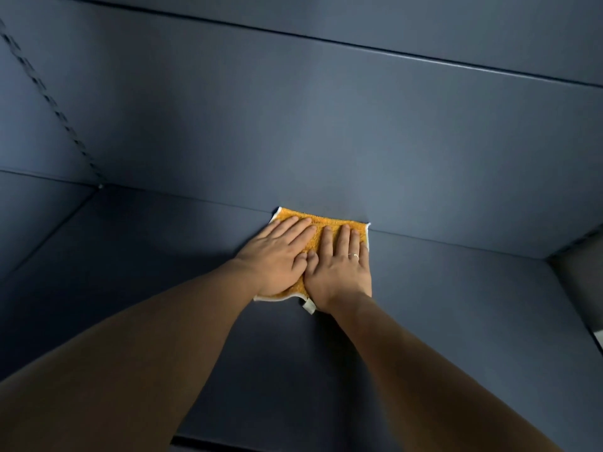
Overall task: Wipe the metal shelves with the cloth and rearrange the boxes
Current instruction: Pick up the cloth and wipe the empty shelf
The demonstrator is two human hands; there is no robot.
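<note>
Presses an orange cloth [321, 225] flat under both palms, left hand [277, 256] toward 9 o'clock of it, right hand [339, 275] toward 3 o'clock, thumbs touching along the middle. Holds the fingers [342, 238] of both hands straight and slightly spread on the towelling, gripping nothing, only bearing down. Wears a thin ring [354, 255] on the right hand. Reaches in with two bare forearms from 6 o'clock of the view.

Lies white-edged on the dark blue metal shelf [456, 305], far edge touching the foot of the back panel [326, 141] at 12 o'clock. Pokes a small white tag [309, 305] out at 6 o'clock of the cloth, just beside the right wrist.

Shows a slotted upright strip [49, 99] at 10 o'clock, running down to the shelf's rear left corner. Shows a grey surface [580, 275] at 3 o'clock, at the shelf's right end, too dim to identify.
</note>
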